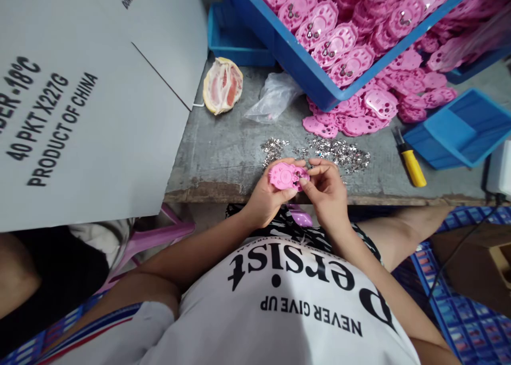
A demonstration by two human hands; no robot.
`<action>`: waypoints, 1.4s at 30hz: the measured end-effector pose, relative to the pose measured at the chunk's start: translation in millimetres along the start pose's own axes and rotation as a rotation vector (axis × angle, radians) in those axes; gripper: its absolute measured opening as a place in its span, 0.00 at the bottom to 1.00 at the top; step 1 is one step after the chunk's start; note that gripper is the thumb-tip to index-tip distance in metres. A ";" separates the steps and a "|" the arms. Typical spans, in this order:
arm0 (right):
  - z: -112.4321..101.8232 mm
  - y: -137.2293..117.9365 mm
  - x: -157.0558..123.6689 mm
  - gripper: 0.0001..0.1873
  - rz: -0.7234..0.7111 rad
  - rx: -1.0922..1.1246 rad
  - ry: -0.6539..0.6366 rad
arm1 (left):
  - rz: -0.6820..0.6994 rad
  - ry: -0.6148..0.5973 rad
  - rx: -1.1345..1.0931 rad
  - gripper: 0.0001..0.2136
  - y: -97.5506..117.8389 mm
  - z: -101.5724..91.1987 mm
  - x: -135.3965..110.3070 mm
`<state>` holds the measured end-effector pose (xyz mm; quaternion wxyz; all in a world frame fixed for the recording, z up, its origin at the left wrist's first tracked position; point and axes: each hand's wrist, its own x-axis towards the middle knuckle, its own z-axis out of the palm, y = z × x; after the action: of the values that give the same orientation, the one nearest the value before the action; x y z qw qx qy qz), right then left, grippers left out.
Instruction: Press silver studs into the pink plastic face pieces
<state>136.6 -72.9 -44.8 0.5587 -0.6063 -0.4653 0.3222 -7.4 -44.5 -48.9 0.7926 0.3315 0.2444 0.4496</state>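
Observation:
My left hand (263, 199) is closed around a pink plastic casing (282, 176), held just above the table's front edge with its moulded inner side up. Small shiny metal parts show in the casing's right end. There, the thumb and fingers of my right hand (330, 193) are pinched together against the casing. Whatever sits between those fingertips is too small and hidden to make out. Just beyond my hands, a pile of tiny silvery metal pieces (341, 153) lies spread on the table, with a smaller heap (273, 149) to its left.
A large blue bin (295, 61) holds many pink casings, and more casings (361, 112) lie below it. To the right are a yellow-handled screwdriver (414, 167) and a blue tray (443, 141). A plastic bag (275, 96), cut pomelo (222, 85) and big carton (99, 115) stand left.

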 end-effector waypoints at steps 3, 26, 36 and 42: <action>3.4 4.6 5.1 0.07 0.055 0.120 0.012 | -0.026 0.043 0.003 0.30 3.2 -4.6 -1.7; 3.3 11.0 8.2 0.11 -0.469 -0.878 -0.251 | 0.291 0.279 0.122 0.30 19.2 -53.4 4.3; -20.4 14.5 15.9 0.15 -0.473 -0.854 -0.162 | 0.303 0.273 0.164 0.29 16.3 -55.9 3.6; -20.7 16.0 11.5 0.13 -0.392 -0.785 -0.165 | 0.307 0.268 0.188 0.29 16.0 -55.7 4.6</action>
<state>162.9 -69.1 -55.4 0.2977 -0.6448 -0.7017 0.0565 -52.2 -17.4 -74.1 0.6408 0.3746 0.3353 0.5802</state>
